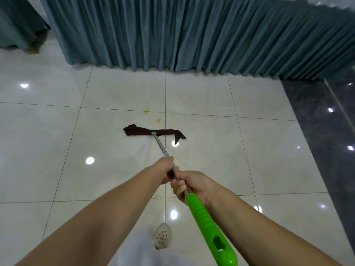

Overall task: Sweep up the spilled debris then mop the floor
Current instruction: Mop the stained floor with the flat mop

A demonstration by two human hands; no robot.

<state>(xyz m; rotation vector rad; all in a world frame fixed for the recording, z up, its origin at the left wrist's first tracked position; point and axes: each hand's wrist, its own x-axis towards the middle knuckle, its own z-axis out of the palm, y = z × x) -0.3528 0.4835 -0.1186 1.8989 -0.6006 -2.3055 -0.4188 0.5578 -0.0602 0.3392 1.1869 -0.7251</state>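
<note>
Mop (163, 145): metal shaft running from the frame's centre toward the lower right, ending in a green handle (206, 223) with a hanging slot; dark brown cloth head (154, 132) lying flat on the floor (57, 131) at centre frame. Left hand (163, 170): gripping the shaft, fingers wrapping around it. Right hand (187, 186): gripping the shaft just below, beside the green handle's top. Yellowish stains (147, 110): sitting on the pale glossy tiles just above the cloth head. Teal curtain (192, 35): hanging across the upper frame, reaching the floor. White perforated shoe (162, 236): showing at bottom centre.
</note>
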